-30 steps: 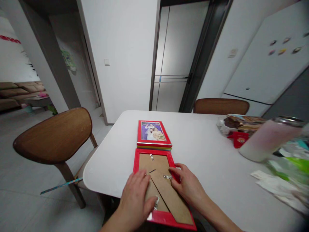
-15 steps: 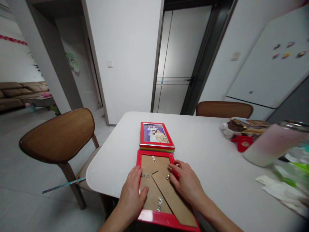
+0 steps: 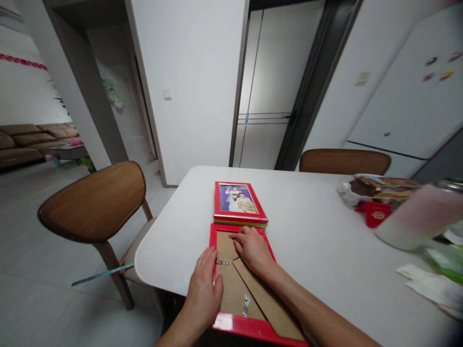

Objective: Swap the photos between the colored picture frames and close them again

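A red frame [image 3: 249, 327] lies face down at the table's near edge, its brown backing board [image 3: 231, 284] and diagonal stand strip showing. My left hand [image 3: 204, 284] rests along its left side, fingers on the red border and thumb over the board, gripping that edge. At the top of the board, my right hand [image 3: 253, 248] has thumb and index finger closed on the small metal clip [image 3: 230, 236]. Other clips sit at the left [image 3: 223, 262] and bottom [image 3: 246, 305]. Just beyond, a red-framed photo [image 3: 238, 198] lies face up on a yellowish layer.
On the white table [image 3: 304, 217] at right stand a pink-white bottle [image 3: 415, 217], a red packet [image 3: 376, 213], plastic packages [image 3: 383, 188] and white tissues [image 3: 430, 286]. Wooden chairs stand at the left [image 3: 94, 202] and far side [image 3: 343, 161].
My right hand has moved from the frame's right edge up to the top clip and pinched it. My left hand stays on the left edge. The view has shifted slightly.
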Motion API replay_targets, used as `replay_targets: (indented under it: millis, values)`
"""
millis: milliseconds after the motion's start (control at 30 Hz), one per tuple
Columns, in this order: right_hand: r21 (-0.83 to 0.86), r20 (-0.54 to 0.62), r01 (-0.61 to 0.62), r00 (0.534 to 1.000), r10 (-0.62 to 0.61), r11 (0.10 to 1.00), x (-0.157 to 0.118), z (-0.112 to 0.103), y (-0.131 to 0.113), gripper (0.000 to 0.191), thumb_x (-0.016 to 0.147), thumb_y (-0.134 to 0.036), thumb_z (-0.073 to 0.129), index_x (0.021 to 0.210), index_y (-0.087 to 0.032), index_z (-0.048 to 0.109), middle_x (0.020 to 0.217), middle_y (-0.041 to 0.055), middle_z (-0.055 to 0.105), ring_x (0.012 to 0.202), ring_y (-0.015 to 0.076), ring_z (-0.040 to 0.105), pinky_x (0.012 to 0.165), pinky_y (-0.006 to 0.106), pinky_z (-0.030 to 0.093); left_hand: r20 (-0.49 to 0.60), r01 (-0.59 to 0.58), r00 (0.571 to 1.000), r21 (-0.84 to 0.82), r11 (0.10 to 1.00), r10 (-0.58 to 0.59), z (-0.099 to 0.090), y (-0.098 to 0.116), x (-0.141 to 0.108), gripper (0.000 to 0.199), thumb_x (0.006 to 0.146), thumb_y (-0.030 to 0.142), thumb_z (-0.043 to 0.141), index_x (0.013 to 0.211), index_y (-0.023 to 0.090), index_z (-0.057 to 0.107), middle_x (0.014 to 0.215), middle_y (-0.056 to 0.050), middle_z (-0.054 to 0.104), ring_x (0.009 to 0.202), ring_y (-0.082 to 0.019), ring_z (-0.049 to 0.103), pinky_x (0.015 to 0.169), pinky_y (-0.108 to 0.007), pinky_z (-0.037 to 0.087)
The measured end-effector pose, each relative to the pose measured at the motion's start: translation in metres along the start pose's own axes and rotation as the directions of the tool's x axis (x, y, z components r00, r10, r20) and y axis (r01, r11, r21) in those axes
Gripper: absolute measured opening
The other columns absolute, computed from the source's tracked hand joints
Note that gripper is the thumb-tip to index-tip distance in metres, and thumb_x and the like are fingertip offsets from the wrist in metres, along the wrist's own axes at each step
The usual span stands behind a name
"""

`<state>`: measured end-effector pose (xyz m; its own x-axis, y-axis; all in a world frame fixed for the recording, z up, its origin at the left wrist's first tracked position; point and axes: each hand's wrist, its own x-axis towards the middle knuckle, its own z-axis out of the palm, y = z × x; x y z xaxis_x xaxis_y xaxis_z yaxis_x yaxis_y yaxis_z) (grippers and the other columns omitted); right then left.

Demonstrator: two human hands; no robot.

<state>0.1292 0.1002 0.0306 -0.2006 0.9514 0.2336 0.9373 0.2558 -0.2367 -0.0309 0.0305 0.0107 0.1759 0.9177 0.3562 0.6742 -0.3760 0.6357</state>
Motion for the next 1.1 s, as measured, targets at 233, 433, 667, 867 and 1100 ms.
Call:
replay_targets:
  millis: [233,433,667,867,1100]
  values:
    - [0.208,-0.026,0.21,0.978,-0.209,0.955,-0.024,-0.011,-0.024,0.018,0.076,-0.028,0.048,0.086,-0.021,0.062,0.087,0.0042,0.055,0.083,0.0158,0.047,0.073,0.027,0.036,-0.018,-0.006,1.0,-0.011,1.0,0.006,0.004,0.0,0.002,0.047,0.069,0.007,0.036,0.116,0.006,0.041,0.121,-0.015,0.044,0.114,-0.019,0.038,0.097,-0.038,0.032]
    - [0.196,-0.004,0.186,0.982,-0.189,0.963,-0.027,0.0,-0.037,0.015,0.077,-0.021,0.046,0.068,-0.017,0.059,0.075,0.0039,0.054,0.075,0.0147,0.048,0.07,0.028,0.037,-0.004,0.002,1.0,-0.013,1.0,-0.002,0.002,0.006,0.003,0.049,0.067,0.006,0.036,0.116,0.006,0.041,0.121,-0.014,0.045,0.113,-0.02,0.038,0.097,-0.039,0.031]
    - [0.359,0.055,0.184,0.975,-0.217,0.915,-0.033,-0.022,-0.028,0.016,0.076,-0.018,0.045,0.081,-0.017,0.06,0.081,0.0047,0.056,0.081,0.0151,0.049,0.076,0.029,0.039,-0.025,-0.001,1.0,-0.05,0.999,-0.001,0.003,0.003,0.002,0.051,0.066,0.005,0.037,0.117,0.011,0.04,0.122,-0.012,0.044,0.114,-0.02,0.038,0.097,-0.04,0.031]
    - [0.467,0.268,0.21,0.892,-0.364,0.859,-0.072,-0.056,-0.008,0.019,0.065,-0.015,0.057,0.079,-0.026,0.065,0.107,0.0023,0.051,0.103,0.0177,0.041,0.091,0.034,0.031,-0.025,0.015,1.0,-0.086,0.996,-0.017,0.003,0.003,0.001,0.051,0.067,0.005,0.039,0.118,0.012,0.039,0.123,-0.012,0.043,0.114,-0.02,0.037,0.097,-0.04,0.03]
    - [0.404,0.175,0.259,0.92,-0.352,0.877,-0.08,-0.043,-0.014,0.013,0.072,-0.021,0.052,0.072,-0.024,0.064,0.097,0.0038,0.056,0.096,0.0178,0.045,0.086,0.035,0.034,-0.021,0.017,1.0,-0.085,0.996,-0.019,0.004,0.003,0.002,0.051,0.067,0.005,0.038,0.118,0.012,0.039,0.123,-0.011,0.042,0.115,-0.019,0.036,0.098,-0.039,0.029]
